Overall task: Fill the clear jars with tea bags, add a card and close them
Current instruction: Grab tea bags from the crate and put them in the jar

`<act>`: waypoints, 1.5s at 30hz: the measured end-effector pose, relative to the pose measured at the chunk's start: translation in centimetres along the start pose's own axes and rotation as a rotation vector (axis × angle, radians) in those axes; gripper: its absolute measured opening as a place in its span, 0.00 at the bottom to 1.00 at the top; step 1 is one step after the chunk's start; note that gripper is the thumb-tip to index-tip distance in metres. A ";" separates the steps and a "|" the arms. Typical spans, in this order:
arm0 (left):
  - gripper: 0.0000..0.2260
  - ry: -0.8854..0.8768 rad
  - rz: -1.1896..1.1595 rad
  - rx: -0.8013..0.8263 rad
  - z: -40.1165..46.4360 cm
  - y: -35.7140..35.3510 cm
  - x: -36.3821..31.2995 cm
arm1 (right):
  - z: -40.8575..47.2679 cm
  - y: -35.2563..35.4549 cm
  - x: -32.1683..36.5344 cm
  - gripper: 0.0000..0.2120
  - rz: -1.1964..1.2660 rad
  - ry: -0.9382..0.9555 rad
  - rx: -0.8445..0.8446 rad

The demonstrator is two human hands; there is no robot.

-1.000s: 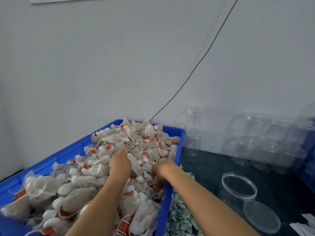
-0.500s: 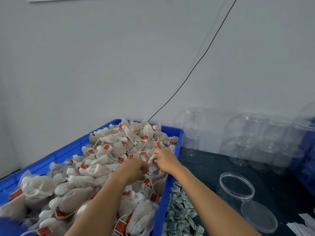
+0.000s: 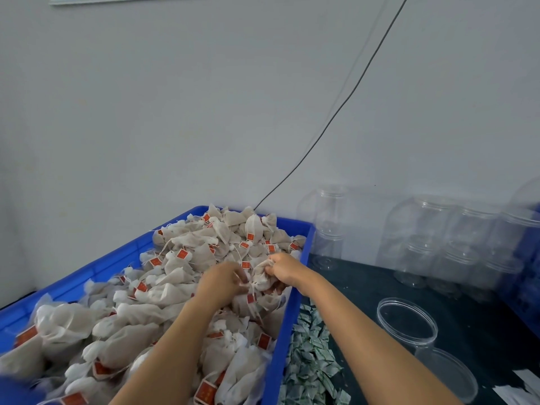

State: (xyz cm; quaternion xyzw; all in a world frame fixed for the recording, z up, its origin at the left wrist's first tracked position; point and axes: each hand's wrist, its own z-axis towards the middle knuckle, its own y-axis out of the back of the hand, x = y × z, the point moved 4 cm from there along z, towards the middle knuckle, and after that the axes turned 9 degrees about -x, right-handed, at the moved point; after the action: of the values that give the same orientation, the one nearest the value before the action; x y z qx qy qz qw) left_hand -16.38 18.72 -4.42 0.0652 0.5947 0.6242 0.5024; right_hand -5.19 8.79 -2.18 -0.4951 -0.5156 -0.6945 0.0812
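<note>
Hands: I see both of my hands down in the blue crate (image 3: 96,267), close together near its right wall.
Right hand: my right hand (image 3: 282,266) has its fingers curled round a bunch of tea bags (image 3: 261,276), gripping them just above the heap.
Left hand: my left hand (image 3: 223,277) sits just beside the right one, fingers bent in at the same bunch; I read it as pinching the strings and bags there, though the fingertips are partly hidden.
Tea bags: the heap of tea bags (image 3: 181,258) fills the crate, pale pouches with small red tags, piled highest toward the far corner.
Open jar: one clear jar (image 3: 406,324) stands open on the dark table (image 3: 482,323), to the right of my right forearm and well apart from the crate.
Lid: a clear lid (image 3: 451,375) lies flat on the table, touching the jar's near side.
Spare jars: stacked clear jars (image 3: 423,238) stand along the wall behind.
Packets: a pile of small green-and-white packets (image 3: 309,361) lies beside the crate's right wall.
Cards: white cards (image 3: 523,388) show at the bottom right corner.
Cable: a dark cable (image 3: 336,112) runs down the wall toward the crate.
</note>
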 end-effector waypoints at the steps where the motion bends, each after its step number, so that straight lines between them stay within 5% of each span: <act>1: 0.06 0.042 -0.139 -0.048 0.1 0.7 0.0 | 0.0 -0.1 0.0 0.14 0.015 -0.015 0.007; 6: 0.17 0.013 -0.579 -0.057 -0.5 2.4 -1.4 | 1.0 -0.2 -0.1 0.13 -0.008 -0.171 -0.035; 11: 0.17 -0.185 -0.432 0.019 -1.0 3.4 -2.5 | 1.7 -0.8 -0.5 0.11 -0.038 -0.339 -0.024; 16: 0.14 -0.270 -0.261 0.075 -1.5 3.8 -2.5 | 1.1 -0.5 -0.1 0.10 0.020 -0.277 0.012; 24: 0.07 -0.214 -0.204 -0.155 -1.1 4.2 -2.4 | -0.8 -0.4 0.8 0.12 0.192 -0.221 0.082; 28: 0.06 -0.083 -0.239 -0.395 -0.8 5.7 -1.0 | -1.1 -1.0 1.0 0.16 -0.174 -0.054 0.032; 31: 0.05 -0.034 -0.239 -0.491 -0.9 6.1 -0.6 | -1.5 -2.6 1.3 0.19 -0.521 0.113 0.190; 34: 0.06 0.000 -0.227 -0.473 -0.8 5.8 -0.4 | -2.0 -5.0 0.8 0.26 -0.569 0.122 0.449; 37: 0.08 0.025 -0.221 -0.421 -0.6 5.2 -0.2 | -2.1 -6.3 0.6 0.35 -0.547 0.078 0.529; 41: 0.05 0.039 -0.181 -0.378 -0.5 4.8 0.0 | -1.6 -6.1 0.6 0.19 -0.539 0.178 0.414; 45: 0.08 0.058 -0.167 -0.389 -0.6 4.7 0.1 | -0.6 -3.9 1.2 0.09 -0.849 0.343 -0.047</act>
State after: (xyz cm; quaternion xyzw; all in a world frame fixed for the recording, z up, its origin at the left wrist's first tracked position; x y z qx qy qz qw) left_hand -19.39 19.39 -0.77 -0.1005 0.4804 0.6852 0.5381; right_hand -8.51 10.55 -3.73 -0.1195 -0.6360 -0.7499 -0.1374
